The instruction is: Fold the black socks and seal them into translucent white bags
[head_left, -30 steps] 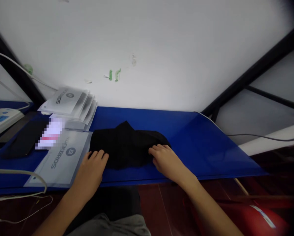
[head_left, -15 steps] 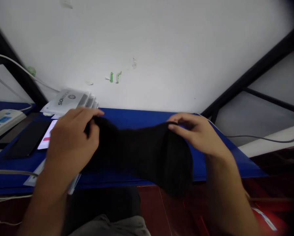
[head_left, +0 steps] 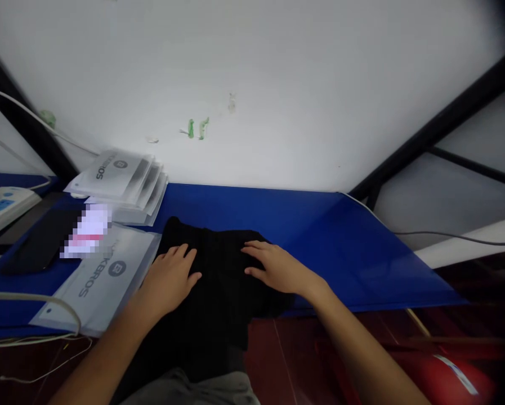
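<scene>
A white wall (head_left: 277, 84) forms the background, with a blue worktop (head_left: 340, 253) along its foot. On the worktop, in front of the wearer, lies a black cloth (head_left: 218, 281), spread with shallow folds; its near part reaches over the front edge, where its outline merges with dark clothing below. Left of the cloth lies a flat printed bag (head_left: 104, 275), its lower right part crossed by the left forearm. Behind this bag, near the wall, rests a stack of similar printed bags (head_left: 121, 177). Both hands are open, palms down on the cloth, gripping nothing: the left hand (head_left: 171, 278) lies on its left side with the thumb pointing inward, and the right hand (head_left: 273, 267) on its right side, fingers directed toward the left. Farther left lie a dark flat device (head_left: 41, 242) and, beside it, a lit, pixelated screen (head_left: 87, 230). Small green marks (head_left: 197, 129) dot the wall.
</scene>
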Motion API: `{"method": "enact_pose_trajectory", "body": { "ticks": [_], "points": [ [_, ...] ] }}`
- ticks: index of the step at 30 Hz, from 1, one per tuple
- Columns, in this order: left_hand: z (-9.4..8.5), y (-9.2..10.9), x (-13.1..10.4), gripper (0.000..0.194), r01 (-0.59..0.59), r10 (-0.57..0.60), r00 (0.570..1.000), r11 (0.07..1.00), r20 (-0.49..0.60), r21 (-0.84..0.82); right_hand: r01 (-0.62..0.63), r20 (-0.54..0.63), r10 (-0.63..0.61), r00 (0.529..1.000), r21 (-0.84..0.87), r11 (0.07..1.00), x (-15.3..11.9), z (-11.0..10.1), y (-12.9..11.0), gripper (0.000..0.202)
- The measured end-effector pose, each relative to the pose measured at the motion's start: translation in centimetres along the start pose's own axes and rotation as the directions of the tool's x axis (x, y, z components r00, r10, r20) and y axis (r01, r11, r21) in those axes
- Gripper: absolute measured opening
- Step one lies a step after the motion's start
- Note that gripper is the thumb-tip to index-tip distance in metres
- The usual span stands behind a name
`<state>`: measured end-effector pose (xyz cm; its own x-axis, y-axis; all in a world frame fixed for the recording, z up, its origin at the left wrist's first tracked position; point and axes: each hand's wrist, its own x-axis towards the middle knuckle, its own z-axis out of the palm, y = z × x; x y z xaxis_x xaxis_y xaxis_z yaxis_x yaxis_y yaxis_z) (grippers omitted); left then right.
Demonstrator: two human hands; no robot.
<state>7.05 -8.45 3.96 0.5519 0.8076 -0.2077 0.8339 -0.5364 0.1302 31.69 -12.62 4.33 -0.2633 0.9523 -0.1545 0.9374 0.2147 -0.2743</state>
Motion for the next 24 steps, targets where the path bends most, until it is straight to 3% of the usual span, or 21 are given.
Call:
{"method": "enact_pose_trajectory", "body": {
  "ticks": [4, 11, 14, 17, 19, 24],
  "points": [
    [0.2, 0.5, 1.0, 0.054, 0.038, -0.038, 0.998, 0.999, 0.045, -0.006, -0.062, -0.032, 0.06, 0.998, -0.068, 0.996, 1.9, 0.9, 1.9, 0.053],
    [0.8, 0.2, 4.0, 0.057, 0.05, -0.05, 0.999, 0.999, 0.005, 0.003, -0.117, -0.124, 0.109, 0.986, -0.064, 0.991, 5.2, 1.0, 4.2, 0.055],
    [0.7, 0.4, 4.7, 0.051, 0.087, -0.079, 0.991, 0.994, -0.11, 0.067, -0.165, -0.222, 0.138, 0.965, -0.105, 0.981, 5.8, 1.0, 4.0, 0.051],
    [0.9, 0.9, 4.2, 0.049, 0.07, -0.049, 0.966, 0.995, -0.254, 0.074, -0.161, -0.384, 0.093, 0.918, -0.147, 0.976, 5.4, 1.4, 3.0, 0.044],
    [1.6, 1.3, 3.5, 0.051, 0.019, -0.012, 0.966, 1.0, -0.257, 0.025, -0.106, -0.44, 0.035, 0.898, -0.138, 0.985, 4.7, 2.0, 2.1, 0.041],
    [4.1, 1.3, 2.8, 0.064, -0.01, 0.0, 0.985, 0.998, -0.171, -0.058, 0.021, -0.284, -0.031, 0.958, -0.037, 0.999, 3.3, 4.3, 0.7, 0.056]
  ]
}}
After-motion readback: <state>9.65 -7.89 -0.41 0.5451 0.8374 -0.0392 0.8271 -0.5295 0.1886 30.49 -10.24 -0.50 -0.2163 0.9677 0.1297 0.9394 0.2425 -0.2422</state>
